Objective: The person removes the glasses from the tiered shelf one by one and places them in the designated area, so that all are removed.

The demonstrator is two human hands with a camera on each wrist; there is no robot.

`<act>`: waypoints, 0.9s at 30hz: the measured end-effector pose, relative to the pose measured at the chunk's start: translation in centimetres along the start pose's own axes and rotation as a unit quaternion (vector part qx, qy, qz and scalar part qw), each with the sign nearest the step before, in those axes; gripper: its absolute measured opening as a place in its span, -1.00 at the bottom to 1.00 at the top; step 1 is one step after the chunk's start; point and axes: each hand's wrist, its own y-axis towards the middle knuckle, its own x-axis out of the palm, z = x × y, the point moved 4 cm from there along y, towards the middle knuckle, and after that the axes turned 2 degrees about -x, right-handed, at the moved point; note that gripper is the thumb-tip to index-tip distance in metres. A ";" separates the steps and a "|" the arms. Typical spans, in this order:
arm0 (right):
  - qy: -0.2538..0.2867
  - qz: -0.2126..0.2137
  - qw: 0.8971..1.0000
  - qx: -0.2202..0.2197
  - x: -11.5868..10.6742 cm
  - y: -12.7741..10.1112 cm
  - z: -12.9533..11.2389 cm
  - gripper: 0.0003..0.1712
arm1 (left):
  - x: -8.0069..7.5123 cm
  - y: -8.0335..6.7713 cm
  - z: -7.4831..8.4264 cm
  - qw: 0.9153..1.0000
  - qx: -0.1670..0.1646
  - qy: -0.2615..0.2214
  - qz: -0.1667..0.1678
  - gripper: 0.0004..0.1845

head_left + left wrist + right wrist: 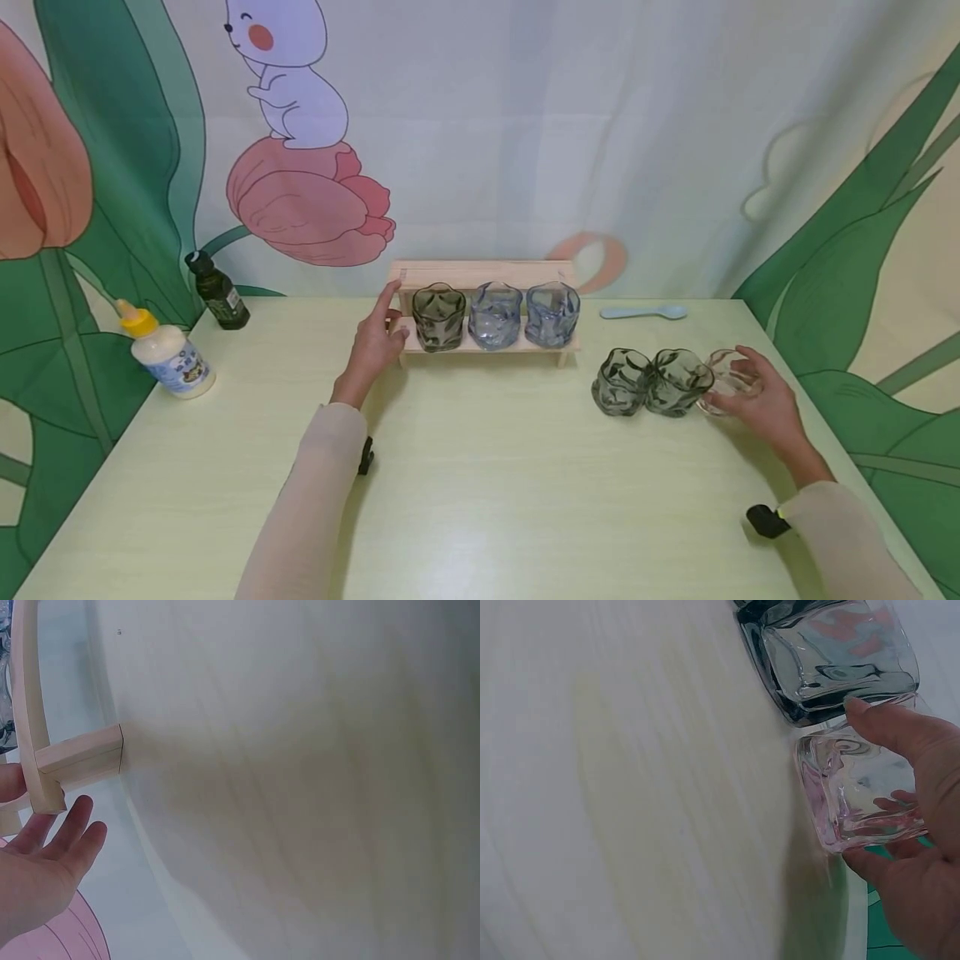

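Note:
My left hand (377, 335) grips the left end of a small two-tier wooden rack (480, 271), thumb on one side of the shelf end and fingers on the other, as the left wrist view shows. On the rack's lower step stand a dark grey-green glass (439, 317) and two bluish glasses, one in the middle (495, 317) and one on the right (552, 315). With my right hand (771, 407) I hold a clear, pinkish glass (855, 791) between thumb and fingers. It stands upright on the table, beside two grey-green glasses, the nearer one (677, 385) and the farther one (622, 383).
Behind the row of glasses on the right lies a pale blue spoon (643, 312). At the table's left edge stand a yellow-capped bottle (176, 358) and a dark green bottle (219, 292). A printed curtain (480, 125) hangs behind the table (487, 483).

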 end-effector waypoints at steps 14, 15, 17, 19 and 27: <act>-0.047 -0.076 0.996 -0.010 -1.0 -0.2 0.5 0.25 | 0.1 0.0 -0.1 1.000 -0.006 0.009 -0.002 -0.13; -0.050 -0.080 0.995 -0.012 -1.1 -0.2 0.4 0.25 | 0.1 0.0 -0.1 1.000 -0.005 0.011 -0.002 -0.13; -0.042 -0.087 0.995 -0.014 -1.5 -0.2 0.0 0.23 | 0.1 0.1 -0.1 1.000 -0.004 0.012 -0.001 -0.13; -0.023 -0.089 0.996 -0.020 -1.9 -0.2 -0.6 0.22 | 0.1 0.1 0.0 1.000 -0.001 0.014 -0.001 -0.13; 0.002 -0.062 0.997 -0.044 -3.6 1.3 -4.2 0.22 | 0.0 0.1 0.0 1.000 0.004 0.007 0.002 -0.12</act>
